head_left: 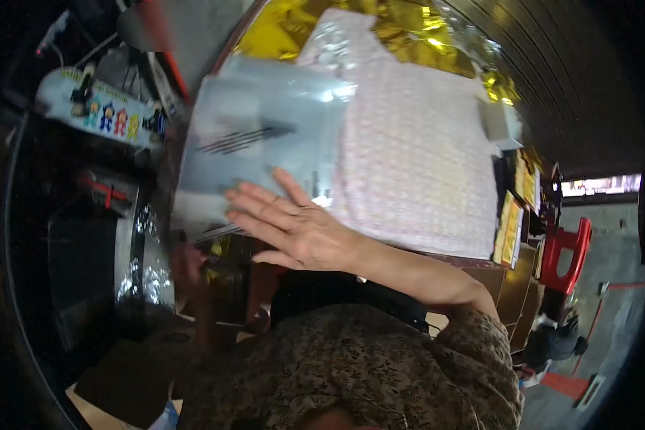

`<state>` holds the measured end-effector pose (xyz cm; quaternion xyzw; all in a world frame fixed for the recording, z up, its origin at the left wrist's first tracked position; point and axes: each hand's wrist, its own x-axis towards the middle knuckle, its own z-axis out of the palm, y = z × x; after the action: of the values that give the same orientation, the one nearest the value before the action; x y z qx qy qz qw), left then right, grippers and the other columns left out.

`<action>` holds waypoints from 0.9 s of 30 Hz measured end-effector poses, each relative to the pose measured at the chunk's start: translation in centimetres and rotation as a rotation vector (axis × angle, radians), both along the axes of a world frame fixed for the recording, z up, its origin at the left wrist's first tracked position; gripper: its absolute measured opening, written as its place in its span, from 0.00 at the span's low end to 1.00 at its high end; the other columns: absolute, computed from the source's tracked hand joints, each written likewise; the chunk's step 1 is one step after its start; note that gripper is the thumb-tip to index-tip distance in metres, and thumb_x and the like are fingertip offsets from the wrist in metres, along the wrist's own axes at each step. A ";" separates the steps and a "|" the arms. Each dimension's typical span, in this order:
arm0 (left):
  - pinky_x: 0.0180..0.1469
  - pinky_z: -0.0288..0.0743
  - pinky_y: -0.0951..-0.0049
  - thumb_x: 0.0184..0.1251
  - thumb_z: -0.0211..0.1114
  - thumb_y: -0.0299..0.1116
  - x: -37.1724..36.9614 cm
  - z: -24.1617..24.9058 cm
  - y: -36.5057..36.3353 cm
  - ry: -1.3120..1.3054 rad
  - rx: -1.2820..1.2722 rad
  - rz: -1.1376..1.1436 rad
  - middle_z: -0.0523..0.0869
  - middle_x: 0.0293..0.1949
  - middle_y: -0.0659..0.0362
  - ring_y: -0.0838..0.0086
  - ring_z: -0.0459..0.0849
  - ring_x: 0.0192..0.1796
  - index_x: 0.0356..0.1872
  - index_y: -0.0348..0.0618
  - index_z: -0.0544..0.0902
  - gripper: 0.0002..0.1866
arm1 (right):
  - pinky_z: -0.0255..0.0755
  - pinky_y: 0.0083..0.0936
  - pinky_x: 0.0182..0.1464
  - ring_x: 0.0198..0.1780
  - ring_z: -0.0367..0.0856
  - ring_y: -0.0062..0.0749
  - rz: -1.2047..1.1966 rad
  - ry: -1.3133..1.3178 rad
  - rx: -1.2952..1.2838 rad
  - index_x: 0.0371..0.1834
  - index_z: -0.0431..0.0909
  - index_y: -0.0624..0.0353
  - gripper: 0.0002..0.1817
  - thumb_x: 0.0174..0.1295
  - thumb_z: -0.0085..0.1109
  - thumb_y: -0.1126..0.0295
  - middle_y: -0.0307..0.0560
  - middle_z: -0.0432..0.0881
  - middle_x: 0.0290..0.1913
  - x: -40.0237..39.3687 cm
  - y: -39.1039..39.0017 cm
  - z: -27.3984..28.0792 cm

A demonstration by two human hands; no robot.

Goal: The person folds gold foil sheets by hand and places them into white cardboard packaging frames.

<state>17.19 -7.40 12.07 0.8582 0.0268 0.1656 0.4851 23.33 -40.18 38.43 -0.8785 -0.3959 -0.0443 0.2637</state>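
A clear plastic bag (265,97) with slanted dark stripes lies flat at the table's left side. Over its near edge my right hand (294,229) is spread palm down, fingers apart and reaching left, holding nothing. Low at the bag's near left corner, my left hand (190,261) is a dim, motion-smeared shape whose fingers do not show clearly. To the right of the bag, and partly under its edge, is a pale pink, textured sheet (423,158).
Crumpled gold foil (272,29) runs along the table's far side. A white box (503,125) and yellow printed packs (509,229) sit at the right edge. A skateboard (111,118) with printed figures is at left, a red stool (566,258) at right.
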 end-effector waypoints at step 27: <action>0.43 0.74 0.80 0.72 0.67 0.37 25.4 43.3 -32.0 0.100 0.188 -0.932 0.89 0.35 0.60 0.83 0.82 0.39 0.40 0.34 0.87 0.13 | 0.78 0.43 0.46 0.43 0.85 0.51 -0.994 -0.157 0.359 0.33 0.90 0.56 0.16 0.42 0.82 0.62 0.55 0.85 0.41 25.8 -33.0 -4.7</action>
<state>42.60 -39.43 55.36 0.8258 -0.3528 -0.1092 0.4263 49.11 -73.19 33.69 -0.8953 0.0630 -0.2965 0.3265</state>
